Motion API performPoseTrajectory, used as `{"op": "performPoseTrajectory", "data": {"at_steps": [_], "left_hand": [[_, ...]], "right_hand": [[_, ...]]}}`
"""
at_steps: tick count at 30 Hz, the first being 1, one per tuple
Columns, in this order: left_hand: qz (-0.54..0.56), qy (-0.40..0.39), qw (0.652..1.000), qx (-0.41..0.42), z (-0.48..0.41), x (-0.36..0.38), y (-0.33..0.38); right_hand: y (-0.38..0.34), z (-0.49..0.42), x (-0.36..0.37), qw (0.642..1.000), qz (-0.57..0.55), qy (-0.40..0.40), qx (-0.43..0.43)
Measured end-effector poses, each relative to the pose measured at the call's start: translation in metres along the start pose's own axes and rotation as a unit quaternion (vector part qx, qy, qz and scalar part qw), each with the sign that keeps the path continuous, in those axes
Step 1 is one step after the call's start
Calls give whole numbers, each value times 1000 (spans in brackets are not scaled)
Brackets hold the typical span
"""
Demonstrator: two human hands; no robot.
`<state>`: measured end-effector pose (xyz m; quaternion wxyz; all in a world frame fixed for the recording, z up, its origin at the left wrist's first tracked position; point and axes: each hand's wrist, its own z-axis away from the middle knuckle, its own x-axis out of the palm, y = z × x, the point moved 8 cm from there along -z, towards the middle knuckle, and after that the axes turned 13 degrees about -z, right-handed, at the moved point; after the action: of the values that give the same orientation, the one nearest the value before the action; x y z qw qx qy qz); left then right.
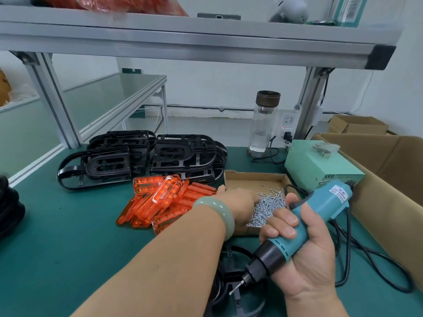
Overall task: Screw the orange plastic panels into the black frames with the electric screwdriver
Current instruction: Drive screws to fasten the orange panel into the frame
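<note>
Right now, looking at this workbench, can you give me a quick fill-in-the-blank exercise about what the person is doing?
1. The right hand grips a teal electric ____.
2. The left hand reaches into a cardboard tray of small silver ____.
3. The pile of clear plastic panels beside that tray is coloured ____.
4. The frames stacked behind those panels are coloured ____.
Missing words: screwdriver, screws, orange, black.
</note>
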<state>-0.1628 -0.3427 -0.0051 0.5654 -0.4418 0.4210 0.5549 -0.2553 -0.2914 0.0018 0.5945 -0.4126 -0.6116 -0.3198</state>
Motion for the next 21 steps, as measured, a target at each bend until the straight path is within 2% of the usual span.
{"op": "performPoseTrajectory", "data": {"at_steps": [4, 7, 15, 18, 21], "left_hand": [[-61, -10, 998, 13, 4, -2, 1], [-69, 38, 997, 27, 9, -11, 4], [22, 173, 985, 20, 17, -34, 4], [81, 193, 977, 39, 21, -40, 6], [154, 218, 964, 24, 28, -44, 2]], "right_hand": [[0, 1, 0, 1000, 1, 4, -1], [1, 1, 1, 1000, 7, 10, -4], [2, 1, -3, 999, 20, 26, -11], [2, 1, -4, 999, 21, 30, -15], [-1, 1, -7, 998, 31, 42, -28]]}}
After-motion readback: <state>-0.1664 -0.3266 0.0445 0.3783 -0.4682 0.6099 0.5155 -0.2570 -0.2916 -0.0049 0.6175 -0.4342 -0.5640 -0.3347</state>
